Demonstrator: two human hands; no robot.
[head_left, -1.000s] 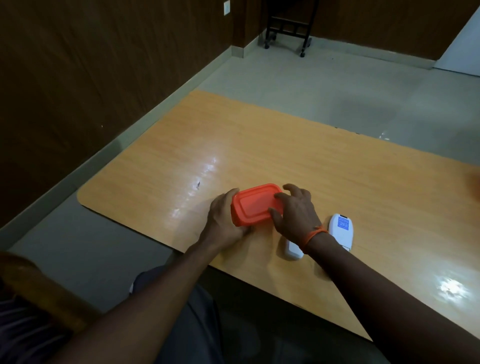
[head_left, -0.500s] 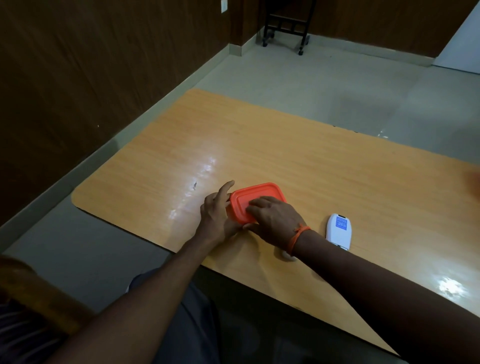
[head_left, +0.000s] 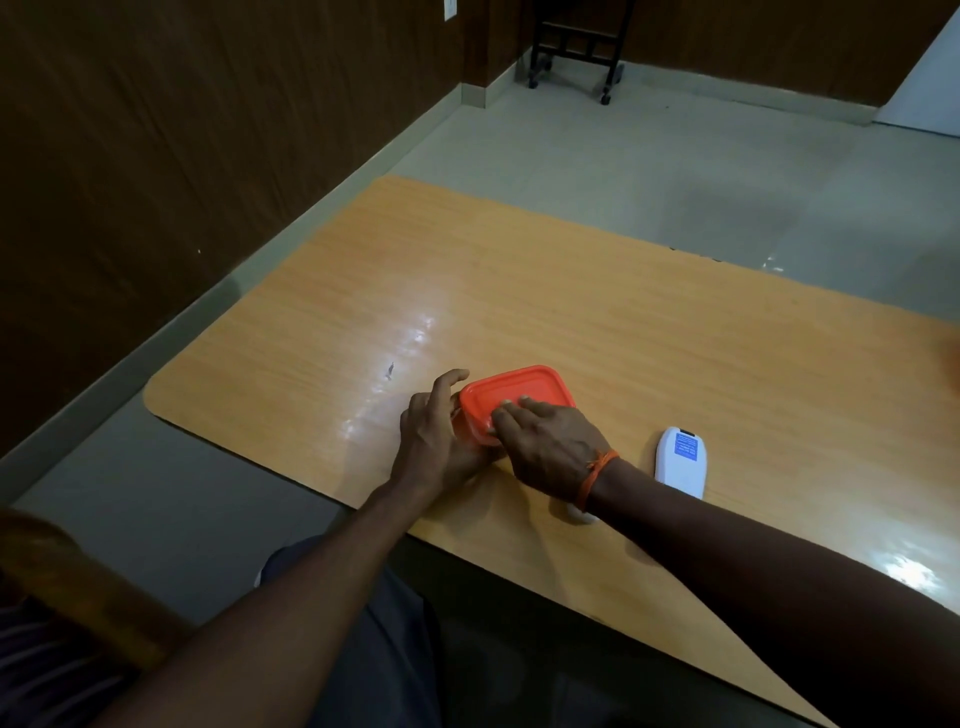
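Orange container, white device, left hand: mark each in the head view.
orange container (head_left: 522, 388): head view, bare middle of its lid.
white device (head_left: 679, 465): head view, middle of its casing.
left hand (head_left: 434, 441): head view, back of the hand.

A wooden table (head_left: 623, 322) bears an orange container (head_left: 524, 387) and a white device (head_left: 680, 462).

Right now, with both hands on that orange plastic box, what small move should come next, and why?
The right hand lies flat on the orange-lidded rectangular plastic box while the left hand holds its side, so sealing looks unfinished. The next move is probably to press down along the near edge.
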